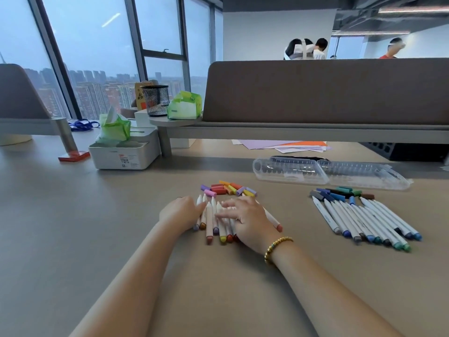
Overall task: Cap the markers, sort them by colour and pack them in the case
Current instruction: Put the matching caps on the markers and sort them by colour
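Observation:
A row of uncapped warm-coloured markers [209, 223] lies side by side in the middle of the table. My left hand [181, 213] presses against the row's left side, and my right hand [247, 220] lies flat on top of its right part with fingers spread. Loose caps in red, orange, yellow, pink and purple [227, 187] lie in a heap just beyond the row. To the right lies a second row of cool-coloured markers [364, 221], with blue, green and dark caps [340, 193] beyond them. The clear plastic case [328, 171] lies open further back.
Coloured paper sheets [286, 145] lie under the raised shelf behind the case. A white organiser box [124, 155] with a green tissue pack stands at the back left. A red block [74, 156] sits beside a metal post.

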The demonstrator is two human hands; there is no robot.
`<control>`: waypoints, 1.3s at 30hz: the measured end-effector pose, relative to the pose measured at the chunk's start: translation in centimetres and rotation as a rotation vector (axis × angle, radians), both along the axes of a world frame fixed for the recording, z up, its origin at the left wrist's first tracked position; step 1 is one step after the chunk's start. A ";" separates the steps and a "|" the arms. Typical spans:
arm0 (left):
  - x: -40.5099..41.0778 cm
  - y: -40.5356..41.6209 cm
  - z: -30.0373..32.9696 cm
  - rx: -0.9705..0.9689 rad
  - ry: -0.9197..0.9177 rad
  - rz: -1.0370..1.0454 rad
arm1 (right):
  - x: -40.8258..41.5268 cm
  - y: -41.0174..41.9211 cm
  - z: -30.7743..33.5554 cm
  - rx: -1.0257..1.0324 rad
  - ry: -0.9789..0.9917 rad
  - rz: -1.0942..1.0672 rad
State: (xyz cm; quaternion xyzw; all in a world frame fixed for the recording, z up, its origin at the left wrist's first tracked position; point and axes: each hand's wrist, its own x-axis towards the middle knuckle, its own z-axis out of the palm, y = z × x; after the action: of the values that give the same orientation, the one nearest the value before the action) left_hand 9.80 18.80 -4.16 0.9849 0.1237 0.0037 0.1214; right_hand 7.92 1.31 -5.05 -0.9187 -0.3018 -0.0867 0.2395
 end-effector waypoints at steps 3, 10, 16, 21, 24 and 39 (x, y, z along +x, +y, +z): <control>-0.2 -0.2 0.0 -0.001 0.047 -0.025 | 0.1 -0.5 0.2 0.010 0.055 -0.060; -0.7 0.4 0.9 -0.174 0.028 0.051 | 1.0 -1.3 0.4 0.246 -0.031 -0.237; 0.1 0.5 0.5 -0.647 -0.355 0.244 | 6.0 -2.5 0.7 0.412 0.051 -0.444; 1.6 -0.8 0.6 -1.139 -0.433 0.234 | 10.0 -2.2 0.9 0.164 0.248 -0.408; 1.7 -0.7 0.5 -1.170 -0.381 0.174 | 10.8 -2.3 1.0 0.102 0.340 -0.388; 0.3 1.2 1.1 -1.626 -0.080 0.078 | 10.3 -2.3 1.7 -0.051 0.315 -0.383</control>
State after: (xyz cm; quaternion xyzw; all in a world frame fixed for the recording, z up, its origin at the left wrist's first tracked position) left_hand 10.14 19.98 -3.06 0.5831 0.1174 -0.0479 0.8024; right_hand 18.18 -1.04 -3.31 -0.9671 -0.0832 0.0211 0.2396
